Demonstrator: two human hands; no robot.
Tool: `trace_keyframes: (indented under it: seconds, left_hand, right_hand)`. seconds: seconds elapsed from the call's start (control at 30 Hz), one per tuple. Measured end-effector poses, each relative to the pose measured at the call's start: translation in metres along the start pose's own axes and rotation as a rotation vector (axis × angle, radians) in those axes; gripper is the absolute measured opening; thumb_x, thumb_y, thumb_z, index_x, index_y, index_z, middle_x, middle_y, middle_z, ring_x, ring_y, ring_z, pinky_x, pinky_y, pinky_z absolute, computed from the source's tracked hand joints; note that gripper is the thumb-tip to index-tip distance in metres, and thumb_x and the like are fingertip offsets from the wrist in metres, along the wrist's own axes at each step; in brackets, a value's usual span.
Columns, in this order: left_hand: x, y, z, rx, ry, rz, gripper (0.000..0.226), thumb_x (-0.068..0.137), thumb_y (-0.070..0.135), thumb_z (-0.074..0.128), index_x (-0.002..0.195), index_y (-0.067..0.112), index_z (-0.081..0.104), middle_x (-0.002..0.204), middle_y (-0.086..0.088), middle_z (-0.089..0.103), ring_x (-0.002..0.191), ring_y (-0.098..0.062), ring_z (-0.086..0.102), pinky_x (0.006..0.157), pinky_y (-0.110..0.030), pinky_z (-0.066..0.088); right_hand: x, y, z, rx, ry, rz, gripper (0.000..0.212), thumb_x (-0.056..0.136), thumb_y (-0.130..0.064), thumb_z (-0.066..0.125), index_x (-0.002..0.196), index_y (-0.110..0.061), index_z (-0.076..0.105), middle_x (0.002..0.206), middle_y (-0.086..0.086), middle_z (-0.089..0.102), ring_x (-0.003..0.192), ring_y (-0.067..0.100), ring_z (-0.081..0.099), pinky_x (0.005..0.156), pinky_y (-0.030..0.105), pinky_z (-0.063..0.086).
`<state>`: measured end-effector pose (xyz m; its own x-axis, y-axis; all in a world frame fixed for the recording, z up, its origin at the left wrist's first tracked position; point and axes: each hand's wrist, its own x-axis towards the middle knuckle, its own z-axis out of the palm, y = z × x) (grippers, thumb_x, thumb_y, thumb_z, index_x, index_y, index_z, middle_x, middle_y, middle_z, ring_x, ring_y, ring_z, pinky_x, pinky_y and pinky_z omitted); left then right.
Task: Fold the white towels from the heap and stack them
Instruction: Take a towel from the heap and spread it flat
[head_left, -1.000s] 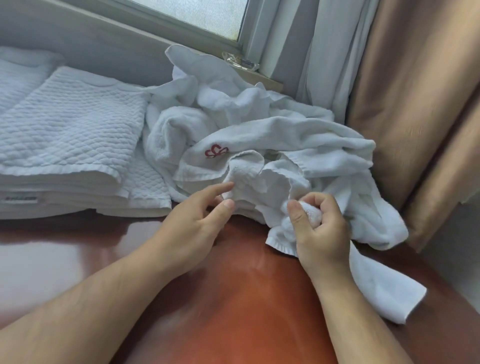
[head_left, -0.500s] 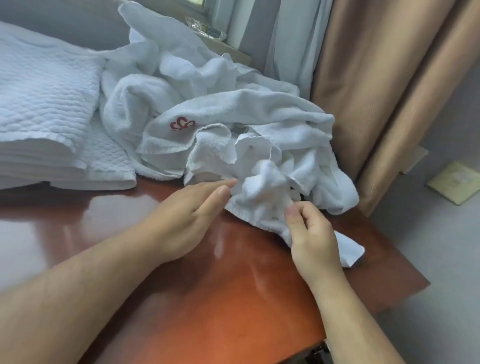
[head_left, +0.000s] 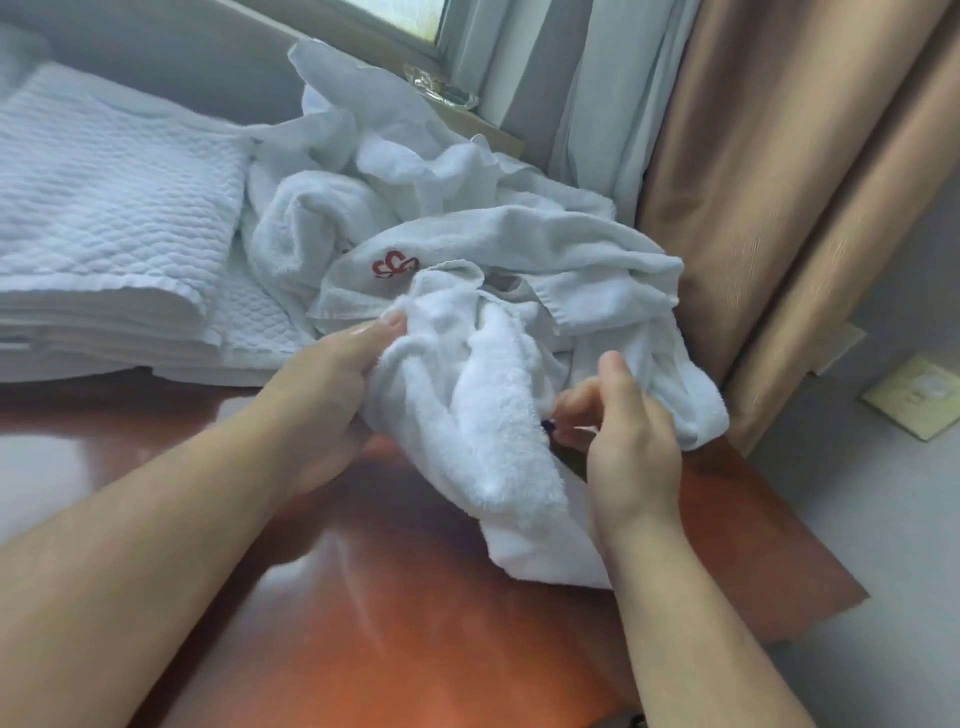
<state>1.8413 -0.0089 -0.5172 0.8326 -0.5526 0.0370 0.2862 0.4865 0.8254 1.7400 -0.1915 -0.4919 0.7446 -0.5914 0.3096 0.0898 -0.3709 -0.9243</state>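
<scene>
Centre frame, our left hand (head_left: 332, 395) clutches a fluffy, bunched terry towel (head_left: 483, 426) before the crumpled heap (head_left: 519, 244); our right hand (head_left: 631, 441) is blurred, its grip we cannot tell.

L grip (head_left: 322, 395) clutches towel (head_left: 483, 415); R grip (head_left: 628, 431) curled, blurry.

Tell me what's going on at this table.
A person has one crumpled white towel at the front of the heap on a reddish table. The left hand grips its upper left part, thumb on top. The right hand sits at its right side, fingers curled and blurred, grip unclear. It is not yet folded. A stack of folded towels lies left of the heap.
</scene>
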Motion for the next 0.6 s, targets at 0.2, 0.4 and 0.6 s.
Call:
trace_keyframes:
  seconds: [0.2, 0.4, 0.6]
  left_hand:
    - [-0.004, 0.029, -0.003, 0.035, -0.081, -0.211, 0.043, 0.092, 0.042, 0.061, 0.121, 0.012, 0.071, 0.125, -0.012, 0.069, 0.097, -0.028, 0.072, 0.081, -0.029, 0.057]
    - [-0.002, 0.027, -0.005, 1.16, 0.036, -0.036, 0.052, 0.06, 0.062, 0.086, 0.102, 0.038, 0.068, 0.093, 0.018, 0.072, 0.09, -0.001, 0.067, 0.08, -0.022, 0.051]
    - [-0.007, 0.034, -0.014, 1.182, -0.116, -0.067, 0.017, 0.068, 0.035, 0.074, 0.085, 0.036, 0.074, 0.074, 0.007, 0.074, 0.068, -0.008, 0.07, 0.065, -0.034, 0.058]
  right_hand:
    - [0.032, 0.037, 0.011, 0.27, -0.059, 0.504, 0.073, 0.101, -0.064, 0.037, 0.132, -0.002, 0.058, 0.122, 0.018, 0.064, 0.098, 0.028, 0.068, 0.08, 0.035, 0.055]
    - [0.06, 0.052, 0.033, 0.097, -0.263, 0.314, 0.049, 0.085, -0.058, 0.067, 0.112, -0.017, 0.071, 0.103, 0.0, 0.077, 0.095, 0.018, 0.075, 0.087, 0.037, 0.06]
    - [0.107, 0.059, 0.041, 0.124, -0.001, 0.552, 0.011, 0.098, -0.022, 0.062, 0.096, -0.012, 0.065, 0.066, 0.005, 0.061, 0.046, 0.013, 0.055, 0.038, 0.021, 0.042]
